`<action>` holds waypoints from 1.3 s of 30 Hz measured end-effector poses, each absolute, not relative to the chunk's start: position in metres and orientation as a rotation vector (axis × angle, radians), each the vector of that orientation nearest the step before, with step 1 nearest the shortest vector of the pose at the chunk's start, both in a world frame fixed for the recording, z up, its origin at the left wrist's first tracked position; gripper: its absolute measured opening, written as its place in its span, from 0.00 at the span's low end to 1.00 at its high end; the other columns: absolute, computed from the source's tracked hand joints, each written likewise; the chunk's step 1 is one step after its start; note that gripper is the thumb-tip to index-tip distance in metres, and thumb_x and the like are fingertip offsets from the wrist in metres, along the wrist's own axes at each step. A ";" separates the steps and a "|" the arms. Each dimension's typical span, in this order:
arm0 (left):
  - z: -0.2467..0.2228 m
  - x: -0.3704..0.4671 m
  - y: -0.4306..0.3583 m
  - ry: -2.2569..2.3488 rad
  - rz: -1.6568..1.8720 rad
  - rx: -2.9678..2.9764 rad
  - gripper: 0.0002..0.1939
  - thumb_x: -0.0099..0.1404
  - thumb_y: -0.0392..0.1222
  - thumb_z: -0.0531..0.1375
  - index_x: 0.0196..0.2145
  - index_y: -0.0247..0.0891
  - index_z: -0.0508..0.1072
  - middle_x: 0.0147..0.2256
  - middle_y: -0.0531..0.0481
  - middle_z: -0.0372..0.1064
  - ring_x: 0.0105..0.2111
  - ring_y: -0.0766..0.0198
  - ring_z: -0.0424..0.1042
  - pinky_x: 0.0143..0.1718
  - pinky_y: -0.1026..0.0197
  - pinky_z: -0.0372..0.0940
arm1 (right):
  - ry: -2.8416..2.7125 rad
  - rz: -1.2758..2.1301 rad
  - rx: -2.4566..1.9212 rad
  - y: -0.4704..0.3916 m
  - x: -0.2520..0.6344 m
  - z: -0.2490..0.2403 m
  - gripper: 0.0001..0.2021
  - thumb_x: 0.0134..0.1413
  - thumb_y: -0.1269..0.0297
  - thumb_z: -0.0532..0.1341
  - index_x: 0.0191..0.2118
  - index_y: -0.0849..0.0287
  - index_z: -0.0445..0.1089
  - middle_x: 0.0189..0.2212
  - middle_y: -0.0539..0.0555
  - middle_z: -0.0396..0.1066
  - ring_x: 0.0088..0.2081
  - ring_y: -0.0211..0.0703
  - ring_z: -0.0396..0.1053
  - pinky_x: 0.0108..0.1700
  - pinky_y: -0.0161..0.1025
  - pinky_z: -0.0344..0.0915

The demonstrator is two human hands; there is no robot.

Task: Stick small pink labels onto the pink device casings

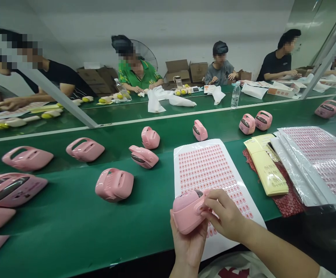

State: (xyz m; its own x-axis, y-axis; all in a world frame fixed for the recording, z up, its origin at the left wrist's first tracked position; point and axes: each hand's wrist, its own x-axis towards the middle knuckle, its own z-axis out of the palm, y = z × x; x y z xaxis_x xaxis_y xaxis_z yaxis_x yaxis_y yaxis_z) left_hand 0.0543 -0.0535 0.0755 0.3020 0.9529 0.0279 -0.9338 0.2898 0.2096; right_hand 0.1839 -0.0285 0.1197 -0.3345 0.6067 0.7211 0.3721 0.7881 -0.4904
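Left hand cups the pink device from below, closed round it | right hand bunched at its right side, cannot tell if pinching | location: before the sticker sheet | lilac face upward, handle side rightward | long axis foreshortened, direction unclear

Behind the long green work surfaces there stands a pale wall, with cardboard boxes and a round fan before it.

The green bench left of the sticker sheet offers passage, bounded by pink cases behind and leftward.
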 end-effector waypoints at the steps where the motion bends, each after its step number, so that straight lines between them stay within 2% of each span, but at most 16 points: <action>1: 0.077 0.055 -0.053 0.133 1.253 0.215 0.28 0.65 0.59 0.41 0.48 0.42 0.70 0.46 0.48 0.71 0.46 0.68 0.67 0.48 0.69 0.58 | -1.973 0.301 -0.742 -0.028 0.184 0.120 0.11 0.56 0.73 0.54 0.44 0.55 0.61 0.34 0.55 0.63 0.36 0.42 0.64 0.39 0.42 0.70; 4: 0.079 0.055 -0.053 0.185 1.234 0.216 0.29 0.64 0.60 0.40 0.46 0.45 0.71 0.46 0.50 0.71 0.45 0.70 0.67 0.47 0.72 0.57 | -1.997 0.333 -0.757 -0.028 0.187 0.120 0.11 0.56 0.72 0.54 0.44 0.53 0.62 0.33 0.54 0.63 0.36 0.43 0.64 0.39 0.44 0.70; 10: 0.083 0.054 -0.055 0.240 1.237 0.169 0.32 0.65 0.59 0.36 0.44 0.43 0.73 0.45 0.48 0.72 0.41 0.68 0.70 0.44 0.67 0.62 | -2.010 0.331 -0.755 -0.031 0.190 0.121 0.11 0.56 0.72 0.54 0.44 0.53 0.62 0.33 0.54 0.62 0.39 0.45 0.65 0.39 0.45 0.69; 14: 0.085 0.052 -0.054 0.232 1.194 0.171 0.31 0.66 0.59 0.36 0.46 0.44 0.72 0.48 0.50 0.70 0.43 0.69 0.70 0.44 0.70 0.62 | -1.999 0.370 -0.725 -0.033 0.191 0.117 0.10 0.56 0.72 0.54 0.43 0.52 0.63 0.32 0.53 0.60 0.39 0.43 0.64 0.41 0.44 0.68; 16: 0.079 0.049 -0.054 0.243 1.193 0.212 0.30 0.65 0.60 0.37 0.48 0.45 0.70 0.50 0.52 0.68 0.46 0.69 0.68 0.46 0.70 0.61 | -1.912 0.466 -0.771 -0.031 0.193 0.113 0.08 0.56 0.66 0.56 0.42 0.52 0.64 0.36 0.55 0.61 0.43 0.45 0.63 0.45 0.46 0.66; 18: 0.068 0.045 -0.054 0.274 1.237 0.311 0.30 0.64 0.62 0.37 0.50 0.49 0.68 0.52 0.54 0.66 0.51 0.66 0.65 0.49 0.66 0.60 | -1.717 0.692 -0.929 -0.025 0.198 0.108 0.11 0.55 0.56 0.56 0.41 0.54 0.63 0.39 0.56 0.62 0.44 0.45 0.64 0.44 0.46 0.66; 20: 0.053 0.040 -0.052 0.332 1.300 0.448 0.29 0.63 0.64 0.38 0.52 0.54 0.64 0.53 0.56 0.66 0.54 0.60 0.62 0.52 0.56 0.58 | -1.521 1.137 -1.094 -0.017 0.204 0.104 0.17 0.53 0.46 0.52 0.36 0.57 0.62 0.30 0.54 0.65 0.32 0.41 0.67 0.32 0.41 0.67; 21: 0.046 0.038 -0.050 0.374 1.315 0.509 0.27 0.62 0.64 0.39 0.53 0.56 0.63 0.53 0.56 0.66 0.54 0.58 0.61 0.53 0.52 0.58 | -1.438 1.404 -1.138 -0.013 0.207 0.103 0.19 0.52 0.44 0.50 0.33 0.57 0.60 0.23 0.50 0.64 0.23 0.38 0.64 0.23 0.36 0.63; 22: 0.040 0.038 -0.046 0.421 1.312 0.560 0.27 0.62 0.64 0.41 0.53 0.57 0.62 0.52 0.55 0.66 0.54 0.55 0.61 0.52 0.49 0.58 | -1.359 1.644 -1.156 -0.009 0.211 0.103 0.20 0.51 0.42 0.50 0.30 0.57 0.58 0.17 0.46 0.60 0.16 0.34 0.58 0.17 0.32 0.56; 24: 0.032 0.042 -0.032 0.551 1.289 0.638 0.25 0.61 0.62 0.47 0.54 0.56 0.62 0.53 0.53 0.65 0.54 0.53 0.61 0.52 0.47 0.58 | -1.210 1.872 -1.185 0.002 0.221 0.106 0.19 0.47 0.42 0.51 0.27 0.56 0.54 0.10 0.40 0.51 0.10 0.29 0.46 0.12 0.29 0.43; 25: 0.030 0.045 -0.023 0.640 1.273 0.688 0.26 0.60 0.60 0.50 0.54 0.54 0.61 0.54 0.51 0.64 0.54 0.51 0.61 0.52 0.46 0.58 | -1.160 1.839 -1.226 0.008 0.226 0.109 0.19 0.46 0.43 0.51 0.26 0.55 0.53 0.10 0.39 0.50 0.09 0.29 0.44 0.12 0.28 0.40; 27: 0.027 0.053 -0.001 0.890 1.221 0.872 0.28 0.59 0.57 0.54 0.56 0.50 0.59 0.56 0.47 0.61 0.56 0.49 0.58 0.54 0.44 0.54 | -1.180 1.563 -1.342 0.027 0.238 0.117 0.16 0.48 0.46 0.49 0.25 0.54 0.51 0.10 0.40 0.50 0.10 0.30 0.45 0.12 0.29 0.42; 29: 0.025 0.058 0.020 1.173 1.091 1.225 0.31 0.57 0.54 0.58 0.57 0.44 0.59 0.57 0.43 0.58 0.58 0.47 0.52 0.56 0.42 0.49 | -1.357 1.101 -1.498 0.054 0.250 0.126 0.13 0.50 0.51 0.49 0.24 0.54 0.51 0.14 0.42 0.54 0.13 0.32 0.52 0.15 0.31 0.49; 32: 0.017 0.058 0.040 1.464 0.795 1.858 0.30 0.56 0.51 0.57 0.54 0.35 0.63 0.58 0.36 0.54 0.60 0.44 0.46 0.57 0.38 0.42 | -1.513 0.490 -1.692 0.114 0.266 0.134 0.09 0.50 0.61 0.53 0.23 0.55 0.53 0.25 0.47 0.59 0.24 0.35 0.61 0.27 0.34 0.60; 36: 0.003 0.050 0.044 1.560 0.538 2.322 0.26 0.61 0.48 0.51 0.56 0.36 0.62 0.59 0.35 0.53 0.59 0.41 0.48 0.54 0.35 0.47 | -1.491 0.368 -1.842 0.203 0.280 0.129 0.04 0.53 0.67 0.53 0.29 0.59 0.60 0.34 0.53 0.62 0.33 0.38 0.64 0.36 0.38 0.62; 39: -0.010 0.045 0.042 1.573 0.536 2.461 0.26 0.63 0.46 0.49 0.57 0.37 0.60 0.59 0.36 0.53 0.58 0.41 0.50 0.52 0.34 0.52 | -1.477 0.363 -1.938 0.252 0.285 0.114 0.07 0.57 0.64 0.55 0.38 0.63 0.64 0.39 0.55 0.64 0.35 0.39 0.66 0.38 0.40 0.64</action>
